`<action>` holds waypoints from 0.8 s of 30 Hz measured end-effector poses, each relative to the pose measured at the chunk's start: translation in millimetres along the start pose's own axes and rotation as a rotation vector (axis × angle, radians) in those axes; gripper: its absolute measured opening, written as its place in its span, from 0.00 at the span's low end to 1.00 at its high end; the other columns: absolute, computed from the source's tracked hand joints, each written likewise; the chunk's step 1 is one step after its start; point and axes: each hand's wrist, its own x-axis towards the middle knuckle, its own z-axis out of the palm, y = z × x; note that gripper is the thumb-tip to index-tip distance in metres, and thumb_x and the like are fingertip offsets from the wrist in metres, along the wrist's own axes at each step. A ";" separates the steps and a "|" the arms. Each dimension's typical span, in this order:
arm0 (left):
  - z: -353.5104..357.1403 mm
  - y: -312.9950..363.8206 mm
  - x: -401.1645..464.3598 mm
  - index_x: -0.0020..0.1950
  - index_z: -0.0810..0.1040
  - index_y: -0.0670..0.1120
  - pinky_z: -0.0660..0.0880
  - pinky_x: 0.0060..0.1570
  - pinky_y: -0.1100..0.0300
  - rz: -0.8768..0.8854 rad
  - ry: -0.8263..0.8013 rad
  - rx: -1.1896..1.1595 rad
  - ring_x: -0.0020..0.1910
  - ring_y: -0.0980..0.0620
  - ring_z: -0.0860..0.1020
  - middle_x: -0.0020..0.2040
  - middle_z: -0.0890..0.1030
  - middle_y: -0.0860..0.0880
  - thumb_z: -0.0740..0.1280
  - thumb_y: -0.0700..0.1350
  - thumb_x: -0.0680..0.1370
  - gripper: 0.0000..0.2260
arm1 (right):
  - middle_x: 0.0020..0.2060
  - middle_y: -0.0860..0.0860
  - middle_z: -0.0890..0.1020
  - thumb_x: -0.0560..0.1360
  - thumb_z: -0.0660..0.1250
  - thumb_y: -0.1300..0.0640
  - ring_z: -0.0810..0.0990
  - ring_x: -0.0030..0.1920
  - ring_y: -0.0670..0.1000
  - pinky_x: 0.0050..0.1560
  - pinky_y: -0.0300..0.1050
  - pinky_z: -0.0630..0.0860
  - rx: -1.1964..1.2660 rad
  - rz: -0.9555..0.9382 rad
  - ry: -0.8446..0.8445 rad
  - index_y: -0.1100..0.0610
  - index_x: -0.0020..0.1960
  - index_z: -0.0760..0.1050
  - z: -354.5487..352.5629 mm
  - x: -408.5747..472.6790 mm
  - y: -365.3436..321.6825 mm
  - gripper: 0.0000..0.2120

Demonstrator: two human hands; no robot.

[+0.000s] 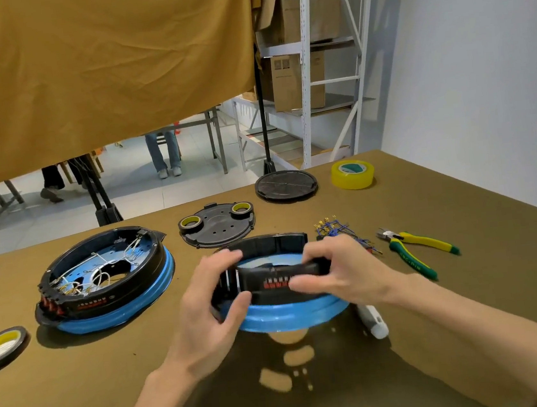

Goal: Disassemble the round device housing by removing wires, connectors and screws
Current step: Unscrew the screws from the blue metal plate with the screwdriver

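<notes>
Both hands are gripping the round housing (283, 288) at frame centre: left hand (211, 303), right hand (338, 272), above the surface (81, 392).

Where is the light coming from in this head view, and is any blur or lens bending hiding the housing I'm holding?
Head view: bright patches on the table below the housing look like light falling through its openings, so lighting seems overhead; left hand and right hand are slightly soft, perhaps motion blur; wide-angle bending curves the shelf frame; no strong glare.

Workshop: pliers (416, 248), storage shelving (306, 65).
</notes>
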 end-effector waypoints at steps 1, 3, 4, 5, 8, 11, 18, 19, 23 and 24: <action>-4.5 2.1 3.3 0.74 0.71 0.48 0.69 0.73 0.54 0.024 0.054 -0.041 0.71 0.53 0.73 0.71 0.75 0.56 0.63 0.62 0.81 0.27 | 0.39 0.44 0.84 0.75 0.71 0.39 0.83 0.41 0.47 0.37 0.37 0.78 0.112 0.024 0.056 0.46 0.41 0.79 -8.5 8.4 -6.6 0.12; -13.1 7.1 11.0 0.77 0.68 0.48 0.69 0.69 0.66 0.038 0.123 -0.086 0.72 0.55 0.73 0.73 0.74 0.56 0.68 0.64 0.78 0.33 | 0.41 0.45 0.87 0.74 0.71 0.35 0.86 0.42 0.48 0.37 0.37 0.80 0.233 0.119 0.122 0.50 0.43 0.84 -30.0 27.4 -20.7 0.18; -16.1 8.9 15.8 0.77 0.68 0.50 0.69 0.68 0.67 0.029 0.135 -0.105 0.71 0.55 0.73 0.72 0.75 0.57 0.71 0.62 0.76 0.34 | 0.41 0.46 0.87 0.72 0.70 0.33 0.86 0.42 0.48 0.36 0.35 0.79 0.271 0.180 0.125 0.49 0.44 0.85 -41.4 36.5 -27.0 0.20; -18.3 10.2 20.3 0.77 0.68 0.52 0.70 0.67 0.66 0.006 0.148 -0.112 0.70 0.56 0.74 0.71 0.75 0.59 0.73 0.59 0.74 0.34 | 0.40 0.49 0.88 0.71 0.70 0.31 0.86 0.40 0.48 0.35 0.35 0.79 0.322 0.257 0.115 0.49 0.43 0.86 -51.0 44.5 -30.5 0.21; -21.6 11.4 34.3 0.71 0.72 0.61 0.76 0.58 0.62 -0.043 0.242 -0.030 0.63 0.59 0.78 0.64 0.79 0.64 0.71 0.53 0.80 0.20 | 0.39 0.53 0.88 0.70 0.72 0.31 0.86 0.35 0.49 0.33 0.37 0.78 0.460 0.552 0.061 0.53 0.41 0.86 -60.7 61.6 -30.1 0.24; -20.9 12.8 42.6 0.68 0.75 0.63 0.79 0.58 0.58 -0.143 0.245 -0.009 0.61 0.63 0.78 0.60 0.80 0.66 0.63 0.52 0.84 0.13 | 0.41 0.53 0.86 0.74 0.68 0.31 0.84 0.37 0.51 0.38 0.42 0.77 0.590 0.687 0.015 0.59 0.52 0.85 -50.7 66.6 -17.1 0.30; -23.0 -1.3 41.8 0.72 0.77 0.54 0.76 0.47 0.73 -0.358 0.165 0.192 0.50 0.67 0.80 0.56 0.83 0.61 0.61 0.51 0.85 0.16 | 0.51 0.49 0.87 0.82 0.66 0.44 0.86 0.51 0.50 0.56 0.53 0.82 0.378 0.310 0.078 0.51 0.59 0.82 -26.1 45.6 13.9 0.14; -21.0 -2.7 42.0 0.71 0.78 0.53 0.74 0.43 0.75 -0.392 0.150 0.217 0.48 0.66 0.80 0.56 0.84 0.59 0.62 0.50 0.85 0.15 | 0.49 0.49 0.86 0.83 0.65 0.47 0.86 0.49 0.50 0.52 0.53 0.83 0.276 0.250 0.078 0.52 0.59 0.82 -20.0 43.3 16.7 0.11; -14.6 -7.5 40.5 0.52 0.83 0.56 0.71 0.31 0.61 -0.549 0.072 0.273 0.37 0.59 0.79 0.37 0.82 0.60 0.63 0.52 0.84 0.10 | 0.44 0.52 0.85 0.83 0.63 0.50 0.84 0.45 0.53 0.48 0.55 0.81 0.083 0.339 0.034 0.54 0.53 0.82 -13.1 46.8 33.3 0.11; -12.8 -10.2 38.3 0.46 0.83 0.55 0.68 0.29 0.62 -0.582 0.037 0.299 0.32 0.57 0.77 0.30 0.79 0.60 0.63 0.53 0.83 0.11 | 0.43 0.54 0.85 0.83 0.64 0.49 0.83 0.43 0.55 0.46 0.53 0.80 0.052 0.379 -0.006 0.56 0.52 0.82 -12.6 49.3 37.7 0.12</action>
